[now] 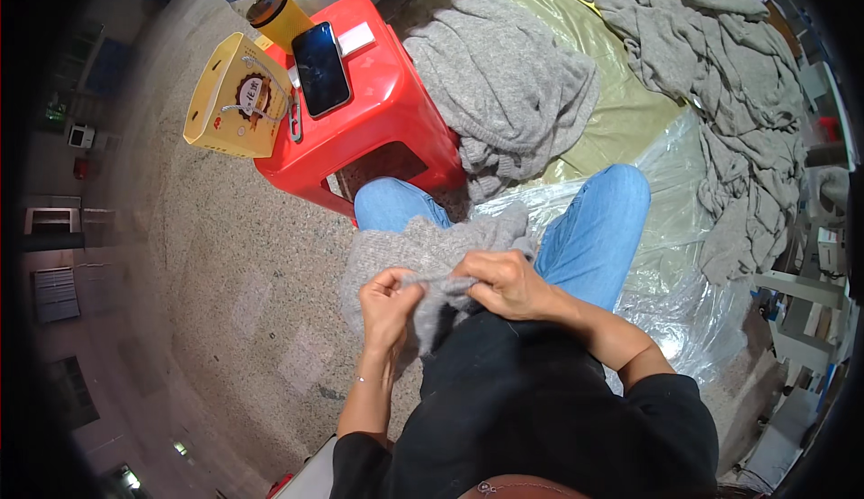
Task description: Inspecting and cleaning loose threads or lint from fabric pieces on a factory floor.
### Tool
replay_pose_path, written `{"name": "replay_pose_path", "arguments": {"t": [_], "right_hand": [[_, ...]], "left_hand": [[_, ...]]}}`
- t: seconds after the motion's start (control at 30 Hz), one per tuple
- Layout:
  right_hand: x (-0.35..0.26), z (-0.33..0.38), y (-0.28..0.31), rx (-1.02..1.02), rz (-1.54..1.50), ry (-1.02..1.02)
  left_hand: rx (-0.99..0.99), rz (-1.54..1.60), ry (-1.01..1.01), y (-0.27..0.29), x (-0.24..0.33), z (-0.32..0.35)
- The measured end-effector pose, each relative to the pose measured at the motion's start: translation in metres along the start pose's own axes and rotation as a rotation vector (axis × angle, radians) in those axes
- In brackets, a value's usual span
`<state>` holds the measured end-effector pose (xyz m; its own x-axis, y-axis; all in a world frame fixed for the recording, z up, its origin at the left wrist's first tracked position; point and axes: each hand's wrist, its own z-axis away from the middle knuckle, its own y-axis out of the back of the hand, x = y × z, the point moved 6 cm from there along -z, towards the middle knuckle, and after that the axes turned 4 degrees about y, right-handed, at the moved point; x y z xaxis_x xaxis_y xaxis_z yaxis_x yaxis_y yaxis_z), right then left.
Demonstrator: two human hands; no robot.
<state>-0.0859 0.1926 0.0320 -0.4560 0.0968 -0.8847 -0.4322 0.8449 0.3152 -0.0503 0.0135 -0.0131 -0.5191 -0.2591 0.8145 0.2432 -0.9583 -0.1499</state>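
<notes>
A grey knitted garment point(387, 251) lies bunched across my lap, partly over my left knee. My left hand point(387, 310) pinches one part of its edge between thumb and fingers. Close beside it, my right hand point(506, 283) is closed on the same knit, and a narrow strip of the fabric runs taut between the two hands. The fingertips of both hands are partly buried in the wool. The lower folds of the garment hang between my legs, where my black shirt and shadow hide some of them.
Ahead on the left stands a red plastic stool point(378, 94) bearing a phone point(320, 69), thread snips point(295, 119), a yellow paper bag point(236, 94) and a bottle point(281, 20). Grey knit piles point(504, 67) lie on plastic sheeting point(621, 130). Machinery point(801, 337) lines the right edge.
</notes>
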Motion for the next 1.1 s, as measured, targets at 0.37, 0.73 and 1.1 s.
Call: {"name": "replay_pose_path", "arguments": {"t": [0.37,0.73,1.1], "right_hand": [[-0.036,0.024,-0.001,0.030,0.285,0.174],[-0.037,0.015,0.010,0.338,0.343,0.311],[-0.016,0.006,0.008,0.122,0.258,0.017]], "left_hand": [[-0.054,0.166,0.070,-0.011,-0.020,-0.037],[-0.296,0.241,0.148,-0.038,-0.005,0.001],[-0.143,-0.113,-0.191,-0.032,0.011,0.009]]}}
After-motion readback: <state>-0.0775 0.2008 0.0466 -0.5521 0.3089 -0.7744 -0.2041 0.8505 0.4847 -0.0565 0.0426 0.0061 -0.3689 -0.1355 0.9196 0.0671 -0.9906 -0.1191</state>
